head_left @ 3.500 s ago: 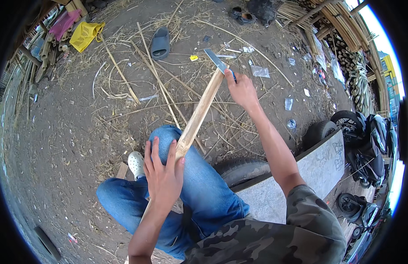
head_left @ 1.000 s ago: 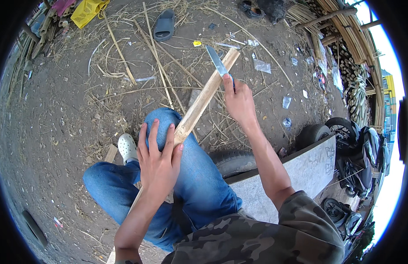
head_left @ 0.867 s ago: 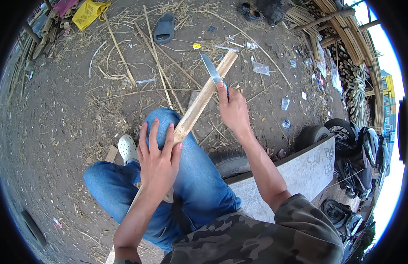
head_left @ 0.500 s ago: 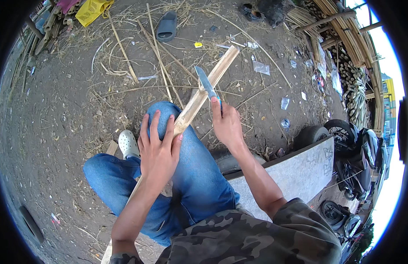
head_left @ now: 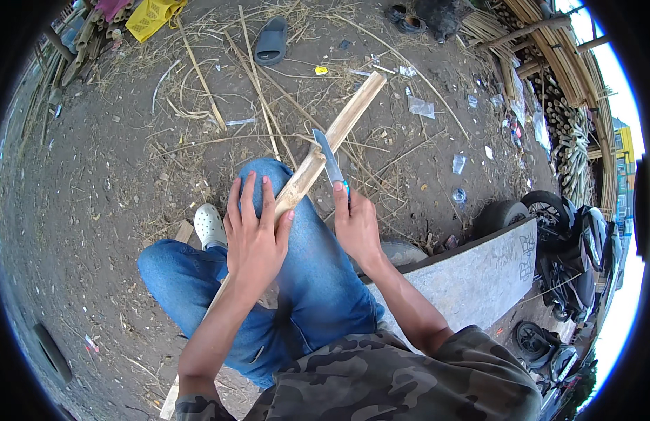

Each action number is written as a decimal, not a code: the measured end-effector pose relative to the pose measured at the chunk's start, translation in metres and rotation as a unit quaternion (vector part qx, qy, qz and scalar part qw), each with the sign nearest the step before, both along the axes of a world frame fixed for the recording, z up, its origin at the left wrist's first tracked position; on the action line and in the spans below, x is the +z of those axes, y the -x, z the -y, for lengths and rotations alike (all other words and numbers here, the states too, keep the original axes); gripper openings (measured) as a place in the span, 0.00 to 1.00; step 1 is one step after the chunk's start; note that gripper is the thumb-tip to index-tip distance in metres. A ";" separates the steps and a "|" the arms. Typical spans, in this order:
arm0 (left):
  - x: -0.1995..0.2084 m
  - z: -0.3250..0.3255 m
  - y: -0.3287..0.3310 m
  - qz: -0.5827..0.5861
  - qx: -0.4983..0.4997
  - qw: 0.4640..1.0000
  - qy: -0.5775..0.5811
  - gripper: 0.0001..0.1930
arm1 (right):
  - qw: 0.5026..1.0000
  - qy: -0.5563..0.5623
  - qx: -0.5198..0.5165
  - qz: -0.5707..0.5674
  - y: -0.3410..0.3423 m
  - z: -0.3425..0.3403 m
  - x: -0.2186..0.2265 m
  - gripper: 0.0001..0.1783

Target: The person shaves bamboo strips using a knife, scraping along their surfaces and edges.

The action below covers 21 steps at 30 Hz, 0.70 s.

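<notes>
Head view: the left hand [head_left: 255,235] is lying with its fingers spread over the knee [head_left: 270,170], and the strip [head_left: 354,109] is running between its thumb and forefinger; I cannot tell whether the hidden palm is gripping. The strip is slanting up from under the left forearm [head_left: 207,347], its squared far end jutting over the ground [head_left: 107,203], well apart from the knee. The right hand [head_left: 358,226] is grasping the knife [head_left: 331,162], whose blade is crossing the strip just beyond the knee, the tip poking past the strip's left edge and a raised lip of wood showing beside it. Rightward, ground strewn with straw and plastic scraps is stretching toward stacked poles [head_left: 558,112]. Nearer, the board [head_left: 472,277] is bounding that side, its dark edge meeting the right forearm [head_left: 409,302] in view, with a tyre [head_left: 504,214] sitting beyond. Leftward, a clog [head_left: 209,224] is resting near the left hand, ground spreading wide past it. Thin sticks [head_left: 257,83] and a sandal [head_left: 271,43] are lying ahead.
</notes>
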<state>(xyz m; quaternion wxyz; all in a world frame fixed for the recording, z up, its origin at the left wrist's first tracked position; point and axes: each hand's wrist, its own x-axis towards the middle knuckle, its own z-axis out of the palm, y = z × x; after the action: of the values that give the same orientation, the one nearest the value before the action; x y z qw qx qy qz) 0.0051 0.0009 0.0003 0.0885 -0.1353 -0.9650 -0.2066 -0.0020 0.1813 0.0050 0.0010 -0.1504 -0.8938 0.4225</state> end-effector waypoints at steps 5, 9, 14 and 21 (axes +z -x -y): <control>0.001 0.002 0.002 0.008 0.006 0.999 -0.030 0.29 | 1.000 0.028 -0.002 -0.005 0.005 -0.008 -0.006 0.31; 0.001 0.004 0.001 0.013 0.012 0.997 -0.075 0.26 | 0.999 0.036 -0.016 -0.018 0.042 -0.042 0.007 0.31; 0.008 0.000 0.002 0.016 0.004 0.993 -0.115 0.20 | 0.995 -0.043 -0.057 -0.076 0.136 -0.095 0.007 0.33; 0.006 -0.003 0.005 0.016 0.015 0.993 -0.114 0.19 | 0.986 -0.158 -0.022 -0.045 0.139 -0.075 0.023 0.30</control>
<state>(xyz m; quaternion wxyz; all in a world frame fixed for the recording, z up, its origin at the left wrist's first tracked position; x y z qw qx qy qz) 0.0005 0.0034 0.0067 0.0911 -0.1062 -0.9383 -0.3163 -0.1411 0.2559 0.0284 0.0742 -0.1494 -0.9449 0.2818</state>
